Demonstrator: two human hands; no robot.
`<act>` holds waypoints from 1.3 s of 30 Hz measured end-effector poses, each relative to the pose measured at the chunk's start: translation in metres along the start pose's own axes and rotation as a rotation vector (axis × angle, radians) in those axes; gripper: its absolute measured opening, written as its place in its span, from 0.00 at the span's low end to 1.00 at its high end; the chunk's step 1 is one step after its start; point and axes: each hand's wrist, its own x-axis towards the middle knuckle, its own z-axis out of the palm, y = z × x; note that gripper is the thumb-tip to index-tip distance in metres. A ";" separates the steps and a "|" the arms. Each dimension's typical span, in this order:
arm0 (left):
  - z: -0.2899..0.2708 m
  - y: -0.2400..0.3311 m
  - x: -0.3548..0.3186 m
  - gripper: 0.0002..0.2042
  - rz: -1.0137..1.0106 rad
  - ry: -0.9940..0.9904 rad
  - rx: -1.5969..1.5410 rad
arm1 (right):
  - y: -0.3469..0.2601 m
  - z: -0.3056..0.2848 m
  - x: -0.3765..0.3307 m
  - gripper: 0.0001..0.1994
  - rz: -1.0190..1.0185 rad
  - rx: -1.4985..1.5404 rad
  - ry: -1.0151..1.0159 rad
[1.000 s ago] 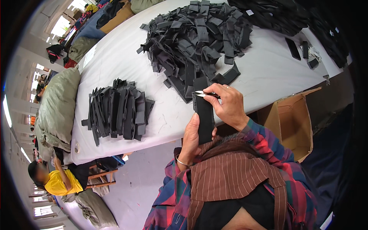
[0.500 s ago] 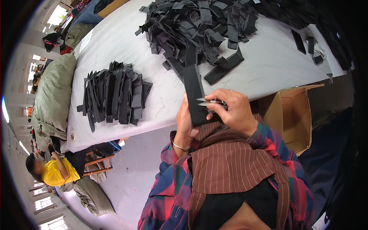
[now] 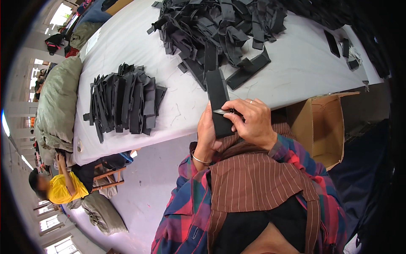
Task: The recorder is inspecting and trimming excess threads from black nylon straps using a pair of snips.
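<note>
While left hand grips a flat black rectangular fabric strip upright at chest, right hand pinches small metal snips against it; a slip could nick fabric or fingers. Loose strip heap lies beyond on the white tabletop.

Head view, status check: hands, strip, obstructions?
Left hand grips black strip upright. Right hand presses small metal tool against it. Loose strip pile beyond, clear of hands.

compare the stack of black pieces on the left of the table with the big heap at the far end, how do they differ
The left stack is smaller and lined up in a row; the far heap is larger and tangled, strips pointing every way. The stack sits near the table edge, the heap farther back. Both are black fabric strips.
</note>
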 end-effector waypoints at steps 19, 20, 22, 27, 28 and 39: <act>0.005 0.013 0.000 0.16 -0.070 -0.136 -0.231 | 0.023 -0.013 -0.006 0.08 0.043 0.105 0.021; 0.004 0.012 0.000 0.16 -0.067 -0.145 -0.230 | 0.024 -0.014 -0.005 0.08 0.044 0.105 0.020; 0.004 0.011 0.001 0.17 -0.063 -0.152 -0.231 | 0.025 -0.014 -0.004 0.07 -0.009 0.064 -0.026; 0.010 0.012 0.002 0.17 -0.052 -0.188 -0.211 | 0.037 -0.010 -0.004 0.08 0.196 0.319 0.083; 0.010 0.012 0.002 0.17 -0.053 -0.189 -0.210 | 0.039 -0.009 -0.005 0.09 0.376 0.539 0.093; 0.006 0.009 -0.004 0.18 -0.079 -0.343 0.410 | 0.070 -0.013 0.034 0.19 0.213 0.553 -0.086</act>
